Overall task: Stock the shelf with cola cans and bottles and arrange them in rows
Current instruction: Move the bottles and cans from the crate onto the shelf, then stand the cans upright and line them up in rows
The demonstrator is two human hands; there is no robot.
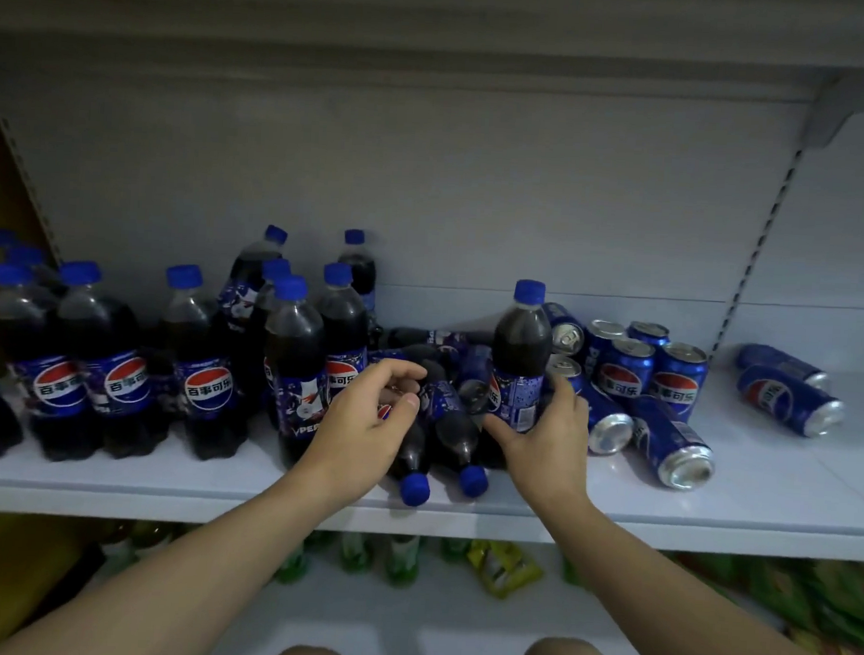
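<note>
Upright bottle [519, 352] of cola stands mid-shelf, blue cap up, long axis vertical, between a heap of lying bottles [457, 431] and the cans [623, 372]. The right hand [549, 433] reaches in from below with the forearm slanting up and to the left. Its thumb spreads across the front of the bottle's lower label and its fingers [563, 386] rise along the far right side, so the hand grips the bottle low down.

The left hand [365, 419] hovers over the heap, wrist bent, fingers curled toward the thumb. Whether it has hold of a bottle under the palm I cannot tell.

Two of the lying bottles point their caps at the front edge of the shelf [761, 495], long axes running front to back. Others lie crosswise behind them.

To the left, standing bottles [203, 365] cluster loosely, labels facing out. Several cans stand upright by the right hand, while others lie on their sides, two of them well apart on the far right.
</note>
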